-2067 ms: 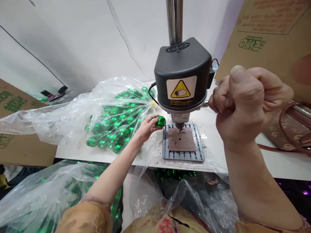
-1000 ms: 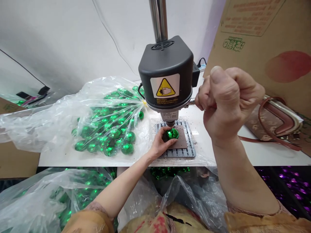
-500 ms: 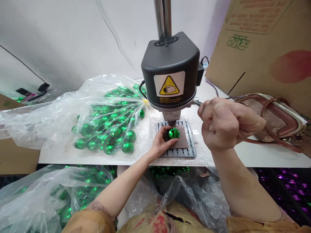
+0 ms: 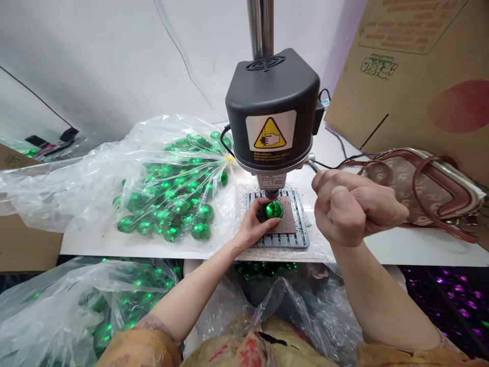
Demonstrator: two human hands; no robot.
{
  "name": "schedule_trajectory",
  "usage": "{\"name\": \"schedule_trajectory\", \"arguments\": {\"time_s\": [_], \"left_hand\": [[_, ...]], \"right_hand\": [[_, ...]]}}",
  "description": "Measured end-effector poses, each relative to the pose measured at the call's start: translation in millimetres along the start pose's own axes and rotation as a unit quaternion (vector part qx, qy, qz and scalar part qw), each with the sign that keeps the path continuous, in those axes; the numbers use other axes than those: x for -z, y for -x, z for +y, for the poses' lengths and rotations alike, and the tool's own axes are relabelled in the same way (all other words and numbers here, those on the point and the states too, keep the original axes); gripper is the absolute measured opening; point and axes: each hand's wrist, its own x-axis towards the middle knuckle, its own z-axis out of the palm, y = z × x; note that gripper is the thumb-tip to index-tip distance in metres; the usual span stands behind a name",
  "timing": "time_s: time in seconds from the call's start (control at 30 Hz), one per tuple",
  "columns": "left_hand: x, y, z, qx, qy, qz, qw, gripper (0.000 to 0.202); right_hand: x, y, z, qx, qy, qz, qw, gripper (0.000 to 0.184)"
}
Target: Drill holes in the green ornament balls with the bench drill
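A shiny green faceted ball sits on a brown board on the slotted base of a black drill press. My left hand grips the ball from the left, thumb in front and fingers behind. A dark hole shows in the ball's top, right under the chuck. At the right of the machine, my right hand is a fist around the feed lever; only the lever's inner end shows.
A clear plastic bag of green balls lies left on the white table. Right are a handbag and a cardboard box. Dark chips litter the base. Below the table edge are more bagged green balls and purple shiny ones.
My right hand sits slightly lower with the lever, which shows more of its length. My left hand and the ball stay in place. The view has shifted a little.
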Motion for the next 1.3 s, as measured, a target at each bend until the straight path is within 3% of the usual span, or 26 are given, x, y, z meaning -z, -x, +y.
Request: {"name": "schedule_trajectory", "arguments": {"time_s": [0.4, 0.5, 0.63, 0.77, 0.83, 0.97, 1.03, 1.13, 1.2, 1.3], "left_hand": [[0.1, 0.2, -1.0, -0.006, -0.008, 0.004, 1.000, 0.050], [0.0, -1.3, -0.1, -0.007, -0.026, 0.005, 1.000, 0.050], [-3.8, 5.1, 9.3, -0.043, -0.092, 0.053, 0.993, 0.047], [-1.8, 41.7, 16.8, -0.136, -0.229, 0.107, 0.958, 0.040], [4.9, 70.2, 15.1, -0.208, -0.309, 0.060, 0.926, 0.037], [24.2, 118.2, 9.4, -0.329, -0.428, -0.132, 0.831, 0.033], [33.5, 122.7, 10.3, -0.332, -0.437, -0.160, 0.820, 0.034], [47.8, 93.1, 15.4, -0.279, -0.422, -0.091, 0.858, 0.030], [60.1, 52.9, 17.6, -0.216, -0.427, -0.024, 0.878, 0.030], [82.9, -16.7, 14.4, -0.111, -0.476, 0.045, 0.871, 0.034]], "right_hand": [[4.9, 14.3, 4.8, 0.035, -0.019, -0.012, 0.999, 0.040], [-3.0, 2.2, -3.3, -0.012, 0.012, 0.009, 1.000, 0.044], [-20.5, -34.0, -12.5, -0.158, 0.036, 0.080, 0.984, 0.047], [-27.9, -53.3, -11.9, -0.179, 0.033, 0.071, 0.981, 0.046], [-27.3, -53.3, -10.6, -0.166, 0.023, 0.072, 0.983, 0.046], [-24.6, -49.5, -9.3, -0.155, 0.019, 0.068, 0.985, 0.047], [-23.9, -49.1, -8.6, -0.158, 0.024, 0.077, 0.984, 0.047], [-23.9, -49.6, -7.6, -0.162, 0.015, 0.083, 0.983, 0.045], [-24.7, -49.9, -8.0, -0.165, 0.010, 0.090, 0.982, 0.045], [-26.2, -49.7, -10.2, -0.172, 0.011, 0.099, 0.980, 0.044]]}}
